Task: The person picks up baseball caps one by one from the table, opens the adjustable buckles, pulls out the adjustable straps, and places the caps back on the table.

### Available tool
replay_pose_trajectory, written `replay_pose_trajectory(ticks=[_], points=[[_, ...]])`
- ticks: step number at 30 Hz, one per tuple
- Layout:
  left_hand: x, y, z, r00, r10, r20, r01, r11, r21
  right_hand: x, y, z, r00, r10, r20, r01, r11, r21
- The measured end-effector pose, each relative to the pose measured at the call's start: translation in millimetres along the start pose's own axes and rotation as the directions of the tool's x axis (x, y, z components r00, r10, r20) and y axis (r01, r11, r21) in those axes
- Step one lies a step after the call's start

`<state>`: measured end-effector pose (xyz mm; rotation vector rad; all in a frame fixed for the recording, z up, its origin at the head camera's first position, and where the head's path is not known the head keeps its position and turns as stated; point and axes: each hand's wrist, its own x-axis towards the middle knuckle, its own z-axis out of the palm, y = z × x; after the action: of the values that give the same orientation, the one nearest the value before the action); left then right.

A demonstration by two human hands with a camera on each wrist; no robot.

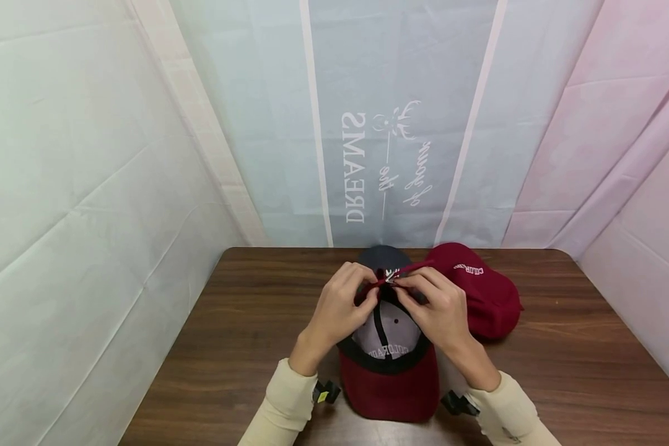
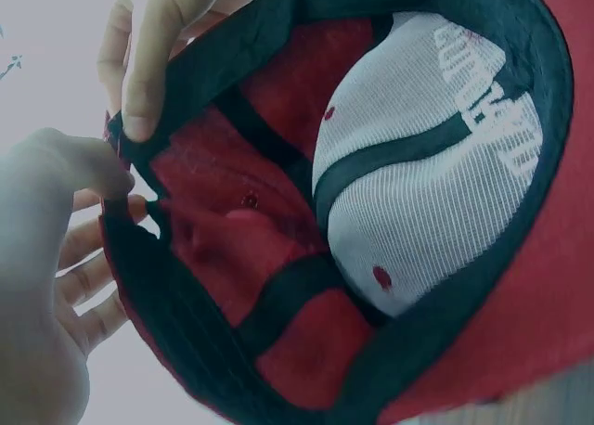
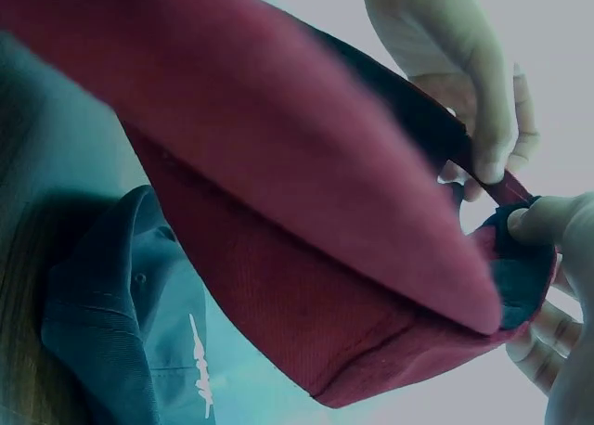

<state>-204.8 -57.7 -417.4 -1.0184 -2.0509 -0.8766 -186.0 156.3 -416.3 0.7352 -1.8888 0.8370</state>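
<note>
Backdrop (image 1: 401, 62) lettered "DREAMS" is hung behind the table (image 1: 245, 347). The maroon cap (image 1: 390, 393), "COLORADO" reversed inside, is held beside the red cap (image 1: 493, 300), marked "COLOR…", and the dark cap (image 1: 381, 254), its script unreadable; the maroon strap (image 3: 508, 190) is pinched by left hand (image 1: 341, 302) and right hand (image 1: 439, 305).

The dark red cap (image 1: 389, 367) was tilted at the near middle, its opening showing, brim (image 1: 390, 393) nearest and back strap (image 3: 509, 190) farthest; black banding (image 2: 436, 334) ringed the inside, where pale lining (image 2: 408, 223) (white lettering (image 2: 487, 105) included) showed.
</note>
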Motion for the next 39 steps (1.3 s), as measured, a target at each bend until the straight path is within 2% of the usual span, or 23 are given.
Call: replay_pose_trajectory(ticks=[11, 26, 39], points=[[6.8, 8.0, 9.0, 0.999, 0.034, -0.026, -0.034, 0.999, -0.005, -2.5, -2.0, 1.9, 1.000, -0.026, 0.016, 0.027, 0.999, -0.030], [5.6, 5.3, 7.0, 0.997, 0.062, -0.037, -0.062, 0.998, 0.014, -0.1, -4.5, 3.1, 0.998, -0.061, 0.008, 0.061, 0.997, -0.046], [4.5, 2.9, 4.2, 0.997, 0.056, -0.056, -0.056, 0.998, 0.015, 1.2, -3.2, 0.9, 0.999, -0.044, 0.000, 0.044, 0.997, -0.065]])
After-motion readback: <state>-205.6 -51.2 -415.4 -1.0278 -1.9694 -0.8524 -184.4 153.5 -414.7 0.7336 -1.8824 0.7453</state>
